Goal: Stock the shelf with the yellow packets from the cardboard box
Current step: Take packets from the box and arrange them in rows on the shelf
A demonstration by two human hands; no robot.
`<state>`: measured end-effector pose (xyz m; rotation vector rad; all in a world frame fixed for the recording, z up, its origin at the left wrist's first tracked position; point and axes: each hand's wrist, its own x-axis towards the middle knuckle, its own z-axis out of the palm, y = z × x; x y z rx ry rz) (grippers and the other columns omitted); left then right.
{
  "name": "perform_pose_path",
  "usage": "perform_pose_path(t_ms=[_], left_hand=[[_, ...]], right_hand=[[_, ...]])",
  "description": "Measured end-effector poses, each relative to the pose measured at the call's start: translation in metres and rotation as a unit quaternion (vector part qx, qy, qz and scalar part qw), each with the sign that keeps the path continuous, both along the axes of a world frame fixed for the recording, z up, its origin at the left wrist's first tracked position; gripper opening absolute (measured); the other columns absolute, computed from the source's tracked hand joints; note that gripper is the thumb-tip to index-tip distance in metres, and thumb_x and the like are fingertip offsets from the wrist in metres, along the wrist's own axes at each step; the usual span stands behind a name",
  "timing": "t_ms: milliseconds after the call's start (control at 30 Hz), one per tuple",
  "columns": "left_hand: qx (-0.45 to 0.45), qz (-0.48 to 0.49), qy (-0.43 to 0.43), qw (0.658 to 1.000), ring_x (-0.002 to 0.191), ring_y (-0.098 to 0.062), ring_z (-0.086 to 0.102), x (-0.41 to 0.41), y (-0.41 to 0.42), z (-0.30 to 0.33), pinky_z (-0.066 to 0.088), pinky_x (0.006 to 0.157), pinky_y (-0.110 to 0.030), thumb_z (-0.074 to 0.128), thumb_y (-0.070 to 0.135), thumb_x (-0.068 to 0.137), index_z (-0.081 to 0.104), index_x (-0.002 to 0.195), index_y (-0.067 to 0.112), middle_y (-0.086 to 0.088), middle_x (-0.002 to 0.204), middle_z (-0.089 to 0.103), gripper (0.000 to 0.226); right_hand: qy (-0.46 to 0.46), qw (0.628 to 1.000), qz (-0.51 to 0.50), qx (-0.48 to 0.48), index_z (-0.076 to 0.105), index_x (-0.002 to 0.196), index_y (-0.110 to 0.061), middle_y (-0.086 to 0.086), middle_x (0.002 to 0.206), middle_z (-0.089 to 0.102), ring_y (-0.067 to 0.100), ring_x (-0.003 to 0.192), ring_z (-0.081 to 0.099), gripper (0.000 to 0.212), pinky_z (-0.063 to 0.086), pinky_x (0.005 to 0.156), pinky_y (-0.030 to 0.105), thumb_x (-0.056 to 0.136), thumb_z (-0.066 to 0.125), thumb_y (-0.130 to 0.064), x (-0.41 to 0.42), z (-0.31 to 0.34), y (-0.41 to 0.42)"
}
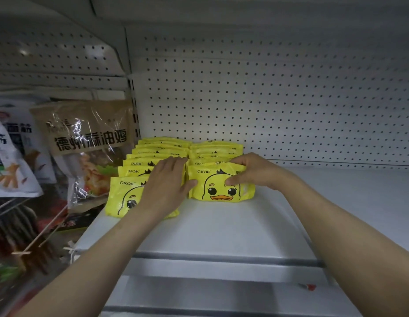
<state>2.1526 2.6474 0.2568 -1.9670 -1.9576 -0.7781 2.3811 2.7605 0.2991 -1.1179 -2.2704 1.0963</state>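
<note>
Two rows of yellow packets stand side by side on the white shelf, left of frame centre, running back toward the pegboard panel. The left hand lies flat, fingers extended, on the front packets of the left row. The right hand pinches the front packet of the right row, thumb on its face and fingers curled over its top edge. Judged progress: partial. The shelf surface toward the right of the frame carries no packets. The cardboard box is not visible, so remaining stock cannot be determined. A brown snack bag hangs at the left of the frame.
</note>
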Motion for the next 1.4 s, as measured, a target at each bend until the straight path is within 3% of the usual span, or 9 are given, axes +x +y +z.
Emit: perform_pose_path(t_ms=[133, 233, 367, 667, 967, 1200, 1400], left_hand=[[0.006, 0.007, 0.02, 1.0, 0.126, -0.034, 0.045, -0.003, 0.005, -0.006, 0.033, 0.107, -0.043, 0.058, 0.051, 0.088, 0.052, 0.133, 0.007, -0.014, 0.133, 0.055, 0.063], [0.002, 0.011, 0.029, 1.0, 0.125, -0.035, 0.047, -0.003, 0.008, -0.009, 0.036, 0.106, -0.047, 0.041, 0.066, 0.084, 0.056, 0.129, 0.009, -0.014, 0.131, 0.056, 0.074], [0.009, 0.013, 0.037, 0.999, 0.13, -0.034, 0.042, -0.004, 0.013, -0.012, 0.031, 0.111, -0.047, 0.062, 0.059, 0.08, 0.053, 0.133, 0.01, -0.013, 0.136, 0.052, 0.072], [0.01, 0.028, 0.058, 0.998, 0.137, -0.031, 0.033, 0.0, 0.013, -0.013, 0.021, 0.116, -0.042, 0.063, 0.055, 0.083, 0.047, 0.138, 0.013, -0.01, 0.144, 0.045, 0.071], [-0.084, 0.058, 0.025, 0.994, 0.138, -0.031, 0.029, 0.016, -0.009, 0.016, 0.02, 0.116, -0.043, 0.056, 0.054, 0.089, 0.038, 0.142, 0.014, -0.011, 0.148, 0.037, 0.068], [-0.059, 0.109, -0.044, 0.991, 0.127, -0.034, 0.042, 0.028, -0.076, 0.056, 0.041, 0.101, -0.043, 0.067, 0.041, 0.086, 0.044, 0.137, 0.015, -0.015, 0.135, 0.049, 0.062], [-0.017, 0.167, -0.056, 0.984, 0.122, -0.033, 0.045, 0.035, -0.17, 0.065, 0.041, 0.097, -0.042, 0.074, 0.036, 0.081, 0.048, 0.135, 0.023, -0.012, 0.129, 0.053, 0.061]], right_hand=[[-0.09, 0.977, -0.082, 0.177, 0.065, 0.115, -0.036, -0.017, 0.114, 0.065, 0.009, 0.108, 0.061, 0.054, 0.051, 0.091, 0.031, 0.066, 0.088, -0.039, -0.009, -0.004, -0.004], [-0.136, 0.947, -0.091, 0.278, 0.057, 0.127, -0.038, -0.012, 0.122, 0.056, 0.011, 0.118, 0.047, 0.068, 0.045, 0.093, 0.035, 0.066, 0.085, -0.049, -0.014, -0.011, -0.011], [-0.143, 0.922, -0.105, 0.344, 0.054, 0.134, -0.033, -0.005, 0.128, 0.053, 0.017, 0.121, 0.042, 0.077, 0.04, 0.094, 0.032, 0.066, 0.083, -0.053, -0.018, -0.02, -0.016], [-0.195, 0.903, -0.129, 0.361, 0.05, 0.137, -0.032, 0.001, 0.128, 0.053, 0.023, 0.123, 0.043, 0.072, 0.04, 0.098, 0.037, 0.073, 0.076, -0.055, -0.022, -0.021, -0.027], [-0.292, 0.888, -0.1, 0.34, 0.042, 0.144, -0.027, 0.005, 0.137, 0.052, 0.027, 0.131, 0.041, 0.07, 0.041, 0.099, 0.04, 0.083, 0.067, -0.053, -0.026, 0.002, -0.041], [-0.194, 0.921, -0.043, 0.336, 0.048, 0.141, -0.029, 0.006, 0.141, 0.05, 0.027, 0.132, 0.043, 0.058, 0.04, 0.102, 0.038, 0.089, 0.064, -0.049, -0.021, 0.034, -0.086], [-0.12, 0.916, 0.03, 0.381, 0.051, 0.138, -0.03, 0.005, 0.142, 0.053, 0.028, 0.133, 0.043, 0.054, 0.039, 0.104, 0.038, 0.089, 0.063, -0.049, -0.019, 0.051, -0.161]])
